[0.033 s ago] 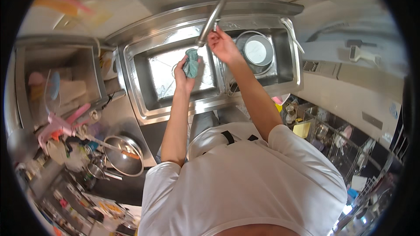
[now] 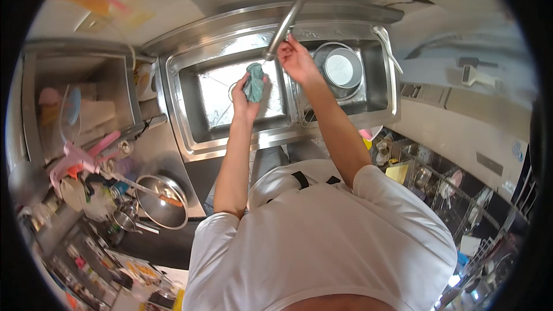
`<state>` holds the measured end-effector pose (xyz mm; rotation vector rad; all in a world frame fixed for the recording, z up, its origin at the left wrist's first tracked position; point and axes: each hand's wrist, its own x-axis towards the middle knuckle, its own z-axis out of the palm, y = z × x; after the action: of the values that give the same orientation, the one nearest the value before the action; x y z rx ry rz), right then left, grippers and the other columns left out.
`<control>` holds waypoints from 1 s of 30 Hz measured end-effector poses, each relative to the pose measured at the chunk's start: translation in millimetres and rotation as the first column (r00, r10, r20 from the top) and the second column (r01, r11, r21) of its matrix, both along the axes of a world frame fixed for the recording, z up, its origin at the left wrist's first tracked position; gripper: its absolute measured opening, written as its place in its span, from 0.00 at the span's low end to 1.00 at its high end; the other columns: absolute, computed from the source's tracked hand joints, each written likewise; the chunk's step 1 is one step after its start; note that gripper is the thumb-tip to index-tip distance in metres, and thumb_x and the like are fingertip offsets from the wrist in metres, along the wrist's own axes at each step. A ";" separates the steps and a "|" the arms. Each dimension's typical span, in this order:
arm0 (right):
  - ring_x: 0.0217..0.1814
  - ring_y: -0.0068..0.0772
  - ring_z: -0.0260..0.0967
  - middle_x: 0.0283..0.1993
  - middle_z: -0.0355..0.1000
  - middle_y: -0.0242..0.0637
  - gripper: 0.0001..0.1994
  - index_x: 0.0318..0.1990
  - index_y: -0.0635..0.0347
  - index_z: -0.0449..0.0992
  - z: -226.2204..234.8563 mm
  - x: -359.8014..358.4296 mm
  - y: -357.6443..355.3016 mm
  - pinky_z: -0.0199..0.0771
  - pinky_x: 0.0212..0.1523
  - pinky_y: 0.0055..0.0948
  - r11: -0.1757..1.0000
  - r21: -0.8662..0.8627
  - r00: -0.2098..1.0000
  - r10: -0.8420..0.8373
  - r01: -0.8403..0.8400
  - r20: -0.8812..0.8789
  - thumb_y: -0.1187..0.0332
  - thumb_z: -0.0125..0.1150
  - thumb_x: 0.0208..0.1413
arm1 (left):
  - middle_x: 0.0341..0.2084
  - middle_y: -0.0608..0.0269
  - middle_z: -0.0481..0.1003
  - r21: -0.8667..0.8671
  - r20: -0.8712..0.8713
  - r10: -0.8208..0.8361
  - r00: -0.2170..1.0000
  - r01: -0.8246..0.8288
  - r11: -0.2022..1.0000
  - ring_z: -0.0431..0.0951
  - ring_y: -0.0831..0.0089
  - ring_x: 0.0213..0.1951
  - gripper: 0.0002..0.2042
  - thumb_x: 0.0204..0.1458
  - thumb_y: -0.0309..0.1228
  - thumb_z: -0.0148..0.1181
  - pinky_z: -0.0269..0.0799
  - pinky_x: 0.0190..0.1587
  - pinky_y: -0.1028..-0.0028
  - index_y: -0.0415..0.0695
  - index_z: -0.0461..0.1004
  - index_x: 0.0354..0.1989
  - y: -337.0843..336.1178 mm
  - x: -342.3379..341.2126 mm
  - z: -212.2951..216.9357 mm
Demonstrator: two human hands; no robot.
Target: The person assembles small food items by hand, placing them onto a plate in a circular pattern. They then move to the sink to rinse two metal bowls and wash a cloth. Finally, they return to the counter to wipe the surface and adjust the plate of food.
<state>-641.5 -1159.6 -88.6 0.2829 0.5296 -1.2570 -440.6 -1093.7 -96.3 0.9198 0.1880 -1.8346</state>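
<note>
Gripping a bunched teal cloth point(image 2: 253, 82), the left hand point(image 2: 245, 97) hangs over the larger, left basin of a steel sink point(image 2: 190, 138), its fingers curled shut around the lower part of the cloth so that the wad stands up out of the fist. The cloth's long axis runs roughly up and away from the person, toward the mouth of the tap point(image 2: 282, 26), which ends just above and slightly right of the cloth's top; the two look close to touching, though contact cannot be told. The right hand point(image 2: 296, 60) sits just to the right of that same tap end, fingers bent and closed lightly against the spout's lower stretch, thumb side toward the cloth. So the spout's mouth lies between the two hands, with the right one on it and the left one just below it; the tap's own long axis slants from the back rim of the sink down toward the person.

Counting: one cloth, one tap, two hands, both the person's own. The sink has two basins; the smaller right one holds one round metal pot point(image 2: 341, 68) with a pale inside. One long-handled ladle or spoon point(image 2: 387, 43) rests along the sink's right rim. On the desk to the left lies one metal pan with a lid point(image 2: 161, 198), amid crowded utensils too jumbled to count.
</note>
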 end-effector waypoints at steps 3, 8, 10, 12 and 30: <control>0.32 0.13 0.66 0.37 0.74 0.25 0.09 0.41 0.56 0.76 -2.9 13.4 0.0 0.63 0.28 0.13 1.000 0.002 0.931 0.025 -0.027 -0.365 0.63 0.68 0.64 | 0.54 0.45 0.76 0.075 -0.173 0.132 0.976 -0.121 0.990 0.78 0.55 0.57 0.18 0.65 0.30 0.51 0.75 0.64 0.59 0.32 0.71 0.59 5.1 -5.4 13.9; 0.40 0.22 0.72 0.42 0.76 0.28 0.15 0.51 0.56 0.74 20.4 45.2 23.9 0.71 0.37 0.22 0.998 0.065 0.722 0.053 -0.011 -0.689 0.62 0.69 0.62 | 0.53 0.49 0.78 0.127 -0.146 0.173 0.974 -0.155 0.980 0.80 0.58 0.51 0.17 0.64 0.30 0.51 0.76 0.59 0.65 0.35 0.72 0.58 9.7 -11.2 13.6; 0.44 0.30 0.75 0.44 0.79 0.31 0.17 0.54 0.56 0.76 -50.7 55.9 47.1 0.75 0.43 0.31 0.936 -0.048 0.516 0.150 -0.350 -0.843 0.60 0.68 0.62 | 0.54 0.54 0.77 0.123 -0.090 0.209 0.974 -0.197 0.973 0.78 0.61 0.54 0.17 0.67 0.29 0.45 0.75 0.59 0.64 0.40 0.70 0.61 8.6 -20.9 25.9; 0.52 0.32 0.74 0.54 0.78 0.38 0.22 0.56 0.60 0.77 -0.5 90.2 72.0 0.72 0.53 0.31 0.811 0.215 0.044 0.283 -0.544 -0.958 0.55 0.65 0.62 | 0.55 0.56 0.76 0.111 0.026 0.281 0.959 -0.282 0.953 0.76 0.61 0.56 0.17 0.70 0.28 0.40 0.74 0.61 0.62 0.41 0.69 0.62 16.5 -9.9 4.5; 0.73 0.44 0.59 0.71 0.61 0.57 0.51 0.72 0.77 0.55 12.2 104.9 46.5 0.57 0.72 0.36 0.637 0.407 -0.027 0.518 -0.655 -0.855 0.41 0.67 0.56 | 0.31 0.73 0.75 0.038 0.526 -0.099 0.845 0.093 0.995 0.71 0.80 0.35 0.12 0.66 0.42 0.60 0.65 0.40 0.76 0.47 0.76 0.37 41.2 38.5 -11.4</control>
<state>-536.5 -1113.1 -76.4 -0.8949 1.4454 -0.3834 -402.1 -1052.5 -107.7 1.4268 -0.1974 -1.5977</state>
